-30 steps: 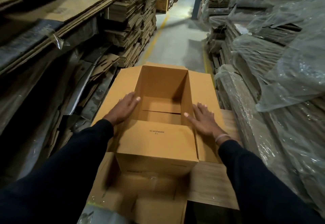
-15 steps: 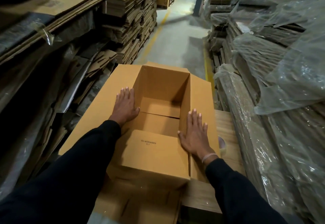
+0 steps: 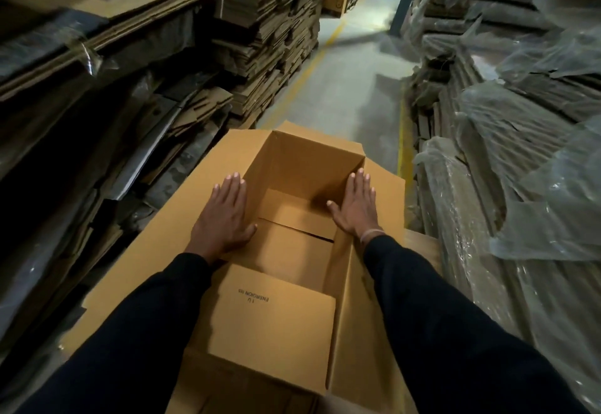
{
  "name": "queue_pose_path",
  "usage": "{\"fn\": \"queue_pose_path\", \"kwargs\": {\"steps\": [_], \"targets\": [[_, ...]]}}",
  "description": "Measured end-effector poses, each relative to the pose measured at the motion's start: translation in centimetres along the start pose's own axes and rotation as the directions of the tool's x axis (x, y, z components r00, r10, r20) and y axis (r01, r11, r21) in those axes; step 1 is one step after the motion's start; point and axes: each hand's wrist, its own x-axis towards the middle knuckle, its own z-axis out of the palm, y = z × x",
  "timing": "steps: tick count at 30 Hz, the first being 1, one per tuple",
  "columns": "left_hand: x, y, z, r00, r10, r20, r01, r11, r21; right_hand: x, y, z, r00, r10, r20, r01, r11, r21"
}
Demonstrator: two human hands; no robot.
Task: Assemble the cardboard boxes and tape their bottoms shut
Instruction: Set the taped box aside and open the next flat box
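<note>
An open tan cardboard box [image 3: 302, 159] stands in front of me with its mouth up. Its long side flaps are spread outward. My left hand [image 3: 224, 215] lies flat with straight fingers on the left flap [image 3: 156, 244], at the box's edge. My right hand [image 3: 356, 208] lies flat on the right flap [image 3: 387, 192], thumb over the rim. Inside, the two bottom flaps [image 3: 292, 228] meet at a dark seam. The near short flap [image 3: 273, 325], with small printed text, is folded over toward the inside. No tape is in view.
Tall stacks of flattened cardboard [image 3: 270, 33] line the left side. Plastic-wrapped cardboard bundles [image 3: 507, 166] fill the right. A concrete aisle [image 3: 344, 88] with yellow floor lines runs ahead. A wooden surface [image 3: 422, 247] shows beside the box's right flap.
Both hands slid forward along the side flaps, away from me. The box now sits closer under my view and the flaps lie spread wider.
</note>
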Motion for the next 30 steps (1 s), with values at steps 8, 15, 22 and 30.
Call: {"fn": "queue_pose_path", "kwargs": {"steps": [8,15,22,30], "targets": [[0.1,-0.1,-0.4,0.997,0.006,0.08,-0.007,1.0,0.018,9.2,1.5,-1.3,0.991,0.132,-0.002,-0.128,0.961,0.246],[0.5,0.0,-1.0,0.988,-0.03,0.154,0.027,0.999,0.019,16.3,5.2,-1.6,0.93,0.314,0.188,-0.313,0.415,0.854],[0.5,0.1,-1.3,0.987,-0.044,0.156,0.05,0.998,-0.035,12.5,4.1,-2.3,0.98,0.196,0.037,-0.022,-0.077,0.997],[0.4,0.0,-1.3,0.991,-0.039,0.129,0.048,0.996,-0.071,6.7,5.3,-2.1,0.998,0.054,0.011,-0.026,0.298,0.954]]}}
